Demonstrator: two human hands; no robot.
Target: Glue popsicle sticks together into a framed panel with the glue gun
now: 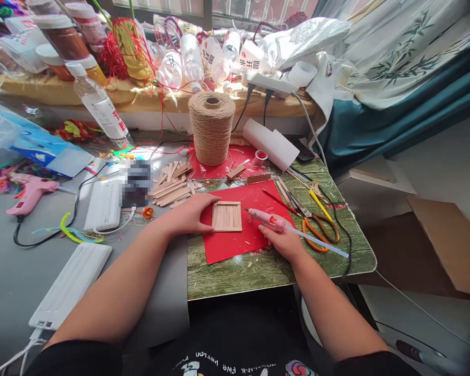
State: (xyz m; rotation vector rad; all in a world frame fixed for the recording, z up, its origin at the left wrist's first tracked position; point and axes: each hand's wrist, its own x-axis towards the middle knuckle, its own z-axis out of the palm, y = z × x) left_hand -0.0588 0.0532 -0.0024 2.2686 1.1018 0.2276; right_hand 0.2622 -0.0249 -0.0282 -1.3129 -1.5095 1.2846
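A small square panel of wooden craft sticks (227, 216) lies on a red sheet (235, 249). At its left edge is my left hand (191, 213), thumb and fingers spread around the near and far corners. My right hand (284, 241) is wrapped round a pink glue gun (268, 218), whose nozzle points left toward the panel but stays apart from it. From the gun's rear sticks a long clear glue stick (321, 243). Behind my left hand is a pile of loose craft sticks (172, 185).
A twine spool (211, 128) stands at the back. Orange-handled scissors (317, 232), a yellow tool (320, 204) and a red pencil (280, 202) lie at right. A second pink glue gun (31, 193) and white power banks (74, 284) are at left; bottles (102, 112) stand behind.
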